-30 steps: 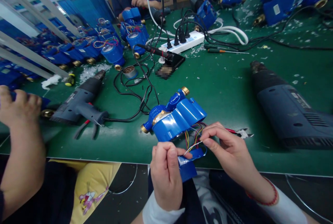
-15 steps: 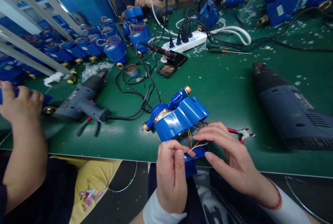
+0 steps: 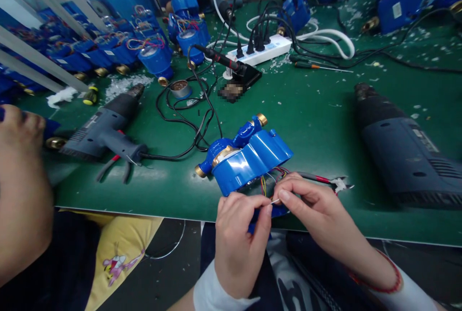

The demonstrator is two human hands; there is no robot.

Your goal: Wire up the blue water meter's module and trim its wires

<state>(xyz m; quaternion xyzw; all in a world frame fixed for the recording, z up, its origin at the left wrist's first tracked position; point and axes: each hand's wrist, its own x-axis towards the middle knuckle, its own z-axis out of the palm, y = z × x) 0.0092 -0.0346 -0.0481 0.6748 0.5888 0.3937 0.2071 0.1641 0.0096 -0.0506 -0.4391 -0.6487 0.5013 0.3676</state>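
Note:
A blue water meter [image 3: 252,157] with brass ends lies tilted on its side near the table's front edge. Thin coloured wires [image 3: 263,187] come out of its open underside. My left hand [image 3: 243,239] and my right hand [image 3: 310,210] meet just in front of it, each with thumb and forefinger pinched. A short white wire [image 3: 275,201] runs between the two pinches, and both hands hold it. Part of a blue piece [image 3: 279,211] shows beneath my fingers, mostly hidden. Red-handled cutters [image 3: 330,181] lie just beyond my right hand.
One heat gun [image 3: 407,152] lies at right, another [image 3: 111,123] at left beside pliers [image 3: 115,164]. A soldering iron [image 3: 224,60] rests on its stand near a power strip [image 3: 267,50] and black cables. A neighbour's arm [image 3: 21,195] reaches in at left. Several blue meters [image 3: 155,58] stand behind.
My right hand has closed from spread fingers into a pinch on the white wire. My left hand has turned, its thumb and forefinger now meeting at the wire. The view has shifted slightly.

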